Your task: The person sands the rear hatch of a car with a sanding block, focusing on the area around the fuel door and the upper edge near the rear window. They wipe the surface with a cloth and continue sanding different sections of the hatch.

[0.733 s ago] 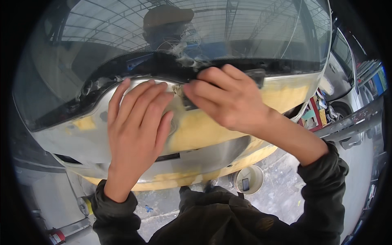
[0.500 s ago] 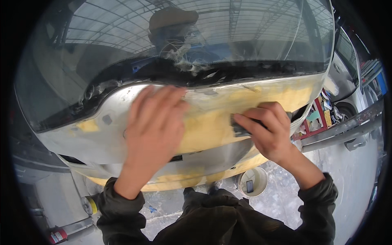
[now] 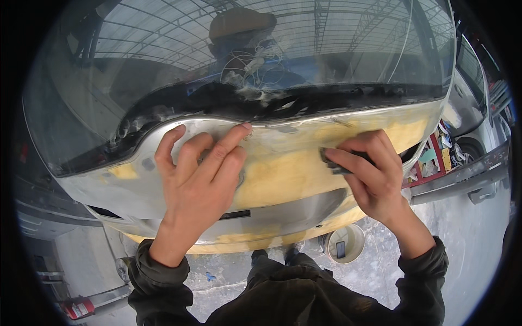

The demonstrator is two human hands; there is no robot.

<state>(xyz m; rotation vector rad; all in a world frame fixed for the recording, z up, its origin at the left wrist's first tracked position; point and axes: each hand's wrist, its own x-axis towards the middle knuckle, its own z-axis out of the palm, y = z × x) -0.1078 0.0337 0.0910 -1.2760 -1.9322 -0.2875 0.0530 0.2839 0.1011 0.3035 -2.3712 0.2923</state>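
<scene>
While your left hand [image 3: 198,182] is holding bent fingers apart over panel [image 3: 283,176], right hand [image 3: 375,179] is gripping dark block [image 3: 329,163].

Your left hand [image 3: 197,185] is spread over the silver-and-yellow car panel [image 3: 128,191], index fingertip [image 3: 246,126] at its upper edge, below the window [image 3: 179,70]. Your right hand [image 3: 375,176] grips a dark pad [image 3: 330,160] over a yellow area [image 3: 277,176]. Below, a bucket [image 3: 359,245] holds a dark rectangular object [image 3: 340,249].

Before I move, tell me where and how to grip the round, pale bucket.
I'd take the round, pale bucket by its near right rim, from above: its open mouth faces up and that edge shows unobstructed, while its far edge appears close to the yellow and grey car body.
</scene>
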